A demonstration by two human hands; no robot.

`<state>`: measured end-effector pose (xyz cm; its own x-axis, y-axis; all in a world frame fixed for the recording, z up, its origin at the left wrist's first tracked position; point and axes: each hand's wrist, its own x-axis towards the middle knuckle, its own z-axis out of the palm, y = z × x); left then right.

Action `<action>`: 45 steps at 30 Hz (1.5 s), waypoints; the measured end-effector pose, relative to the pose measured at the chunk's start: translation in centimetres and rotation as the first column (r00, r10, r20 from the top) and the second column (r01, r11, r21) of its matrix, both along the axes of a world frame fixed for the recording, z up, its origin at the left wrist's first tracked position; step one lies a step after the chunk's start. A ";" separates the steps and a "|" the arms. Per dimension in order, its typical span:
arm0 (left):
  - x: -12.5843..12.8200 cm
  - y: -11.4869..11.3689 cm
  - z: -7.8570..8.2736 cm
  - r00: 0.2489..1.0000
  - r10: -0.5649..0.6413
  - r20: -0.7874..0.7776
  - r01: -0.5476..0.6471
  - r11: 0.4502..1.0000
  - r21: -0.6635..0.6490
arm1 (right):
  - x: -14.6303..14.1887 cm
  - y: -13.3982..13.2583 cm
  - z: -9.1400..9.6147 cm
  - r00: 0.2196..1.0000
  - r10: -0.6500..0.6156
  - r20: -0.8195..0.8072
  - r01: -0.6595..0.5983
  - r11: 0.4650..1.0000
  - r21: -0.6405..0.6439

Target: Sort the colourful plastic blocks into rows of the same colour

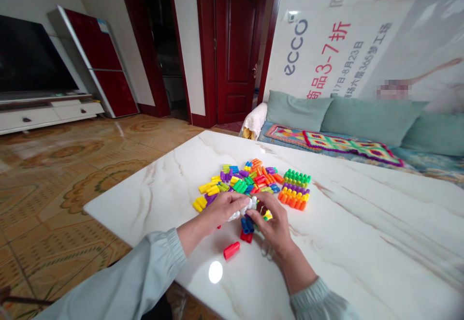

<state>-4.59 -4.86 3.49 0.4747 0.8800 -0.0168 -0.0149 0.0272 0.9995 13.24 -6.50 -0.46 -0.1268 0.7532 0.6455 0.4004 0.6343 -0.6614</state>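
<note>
Nearest the bench's near edge, a lone red block (232, 250) lies on the bench (362, 242), its long axis slanting away to the right. Just beyond sit a red pair (246, 237) and a blue pair (247, 224), close together. And here's the action: left hand (226, 207) and right hand (274, 218) meet above the bench, fingers of both grasping the white strip (249, 207). One at each side of it, probably so one steadies while the other grips. Its long axis runs from near left to far right, knobs showing; which way its ends face, I can't tell behind those fingers. Past the hands, the loose pile (241, 185) spreads toward the far corner, blocks pointing every way, presumably there for easy reach. To its right, the colored rows (295, 190) lie squared up, green farthest, orange nearest, likely apart to avoid mixing. Beyond the far edge, the sofa (422, 158).
</note>
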 end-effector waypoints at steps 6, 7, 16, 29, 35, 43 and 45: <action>-0.2 0.3 -0.3 0.999 0.004 -0.041 -0.004 1.000 0.004 | -0.3 -0.3 0.9 0.993 -0.059 -0.101 0.059 0.998 -0.004; -0.3 0.3 -0.3 0.998 0.022 -0.054 -0.022 1.000 0.016 | -0.1 -0.2 0.8 0.985 -0.115 -0.132 0.116 0.993 0.000; 2.0 -4.9 -0.1 0.899 -0.406 -0.165 0.424 0.902 0.088 | 6.4 1.1 0.4 0.700 -0.703 -0.125 0.683 0.710 -0.170; 3.5 -5.6 -4.1 0.978 -0.181 -0.106 0.175 0.983 -0.063 | 6.4 0.5 0.5 0.536 -0.583 0.611 0.837 0.459 -0.296; 2.8 -4.3 -2.7 0.985 0.033 -0.170 -0.057 0.989 -0.138 | 6.2 0.5 0.4 0.527 -0.559 0.640 0.843 0.435 -0.315; 2.1 -3.0 -2.1 0.976 0.054 0.213 0.028 0.932 -0.362 | 6.3 0.4 0.6 0.519 -0.544 0.659 0.848 0.425 -0.317; 1.9 -2.8 -2.1 0.944 0.069 0.321 0.110 0.855 -0.506 | 6.4 0.2 0.9 0.525 -0.566 0.635 0.846 0.431 -0.315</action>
